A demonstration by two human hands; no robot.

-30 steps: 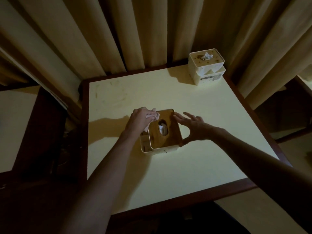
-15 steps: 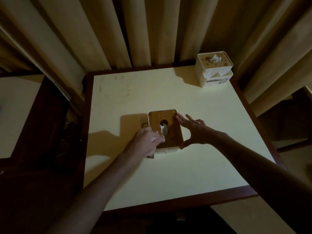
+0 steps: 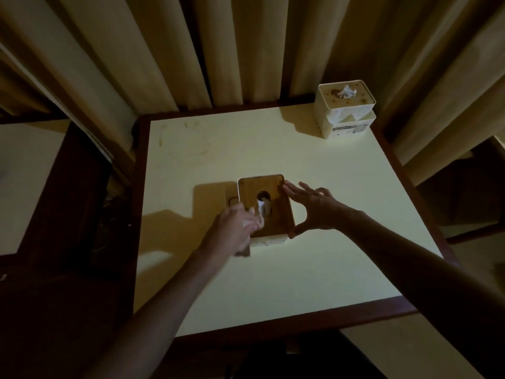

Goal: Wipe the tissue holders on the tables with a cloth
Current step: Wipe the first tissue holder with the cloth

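Note:
A white tissue holder with a brown wooden lid (image 3: 276, 192) stands in the middle of the cream table (image 3: 300, 269); a tissue sticks out of the lid's oval hole. My left hand (image 3: 232, 231) is closed around a small white cloth (image 3: 250, 224) and presses it on the holder's near left edge. My right hand (image 3: 311, 209) has its fingers spread, thumb at the near right corner and fingertips at the far right corner, bracing the holder. Two more white tissue holders (image 3: 345, 109) sit stacked at the table's far right corner.
Beige curtains (image 3: 218, 50) hang right behind the table. A second table (image 3: 24, 170) stands at the left across a dark gap. A dark chair (image 3: 470, 198) is at the right. The table has a dark wooden rim.
My left hand with the cloth slid from the holder's far left corner down its left side to the near left edge. My right hand stayed on the right side.

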